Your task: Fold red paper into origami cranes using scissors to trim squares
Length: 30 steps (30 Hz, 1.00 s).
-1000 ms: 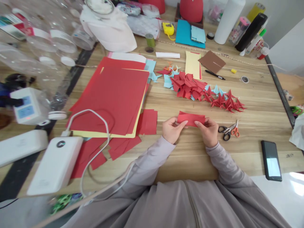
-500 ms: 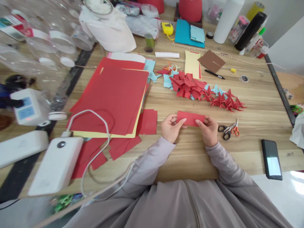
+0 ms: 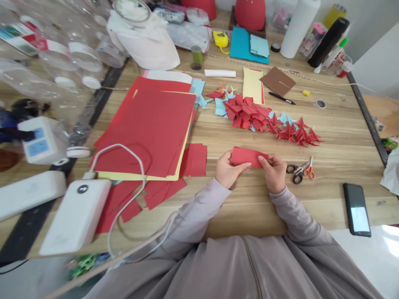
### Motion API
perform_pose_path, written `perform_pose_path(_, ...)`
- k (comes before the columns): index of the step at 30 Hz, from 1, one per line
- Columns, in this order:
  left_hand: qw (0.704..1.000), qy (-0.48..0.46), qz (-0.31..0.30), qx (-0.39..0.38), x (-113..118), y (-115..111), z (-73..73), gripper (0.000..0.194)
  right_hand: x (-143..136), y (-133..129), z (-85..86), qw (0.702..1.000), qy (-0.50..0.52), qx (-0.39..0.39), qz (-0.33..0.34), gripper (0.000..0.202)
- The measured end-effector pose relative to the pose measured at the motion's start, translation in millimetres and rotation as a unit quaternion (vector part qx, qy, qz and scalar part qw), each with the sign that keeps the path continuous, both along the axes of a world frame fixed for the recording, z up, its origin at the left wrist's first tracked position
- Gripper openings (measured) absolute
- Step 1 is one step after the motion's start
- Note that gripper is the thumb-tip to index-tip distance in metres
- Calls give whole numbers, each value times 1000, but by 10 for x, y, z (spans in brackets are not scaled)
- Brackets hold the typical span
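Observation:
A small red paper rectangle (image 3: pixel 246 156) is held between both hands over the wooden table. My left hand (image 3: pixel 227 171) grips its left part, the thumb lying along the lower edge. At the right end my right hand (image 3: pixel 274 171) pinches it between thumb and fingers. Beyond the hands lies a row of folded red paper pieces (image 3: pixel 246 111) with some light blue ones. Scissors with black and orange handles (image 3: pixel 301 169) rest just right of my right hand. Small red paper pieces (image 3: pixel 195 160) lie left of my left hand, partly under large red sheets (image 3: pixel 152 128).
A white power bank (image 3: pixel 76 216) with a looping white cable sits at the left front. A black phone (image 3: pixel 357 209) lies at the right edge. Clear plastic bottles (image 3: pixel 59 54) crowd the back left. A brown square (image 3: pixel 277 82) and a pen (image 3: pixel 282 98) lie behind the folded pieces.
My left thumb has slid right along the paper's lower edge, and my left hand has shifted slightly right. My right hand still pinches the right end.

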<state>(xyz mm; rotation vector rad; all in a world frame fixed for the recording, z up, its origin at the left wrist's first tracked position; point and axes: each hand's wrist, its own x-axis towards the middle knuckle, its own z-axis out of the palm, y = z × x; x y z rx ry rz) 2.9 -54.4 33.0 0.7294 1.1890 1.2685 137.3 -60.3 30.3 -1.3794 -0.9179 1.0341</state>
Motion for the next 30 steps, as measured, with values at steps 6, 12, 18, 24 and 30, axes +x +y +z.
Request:
perform_pose_path(6,999,4,-28,-18,-50,15,-24,39,2,7,29,997,33,-23,71,31)
perform_pose_path(12,999,9,-39,-25,-42,3,-14,36,0,10,23,989,26,-62,133,36)
perform_pose_path(18,998,2,-43,-42,-52,24,-55,38,-10,25,13,982,69,-92,148,31)
perform_pose_path(24,997,-38,-67,-31,-79,15,-24,40,12,36,-12,983,89,-81,142,28)
perform_pose_path(30,995,-18,-94,-26,-87,7,-11,40,14,39,16,981,87,-85,153,29)
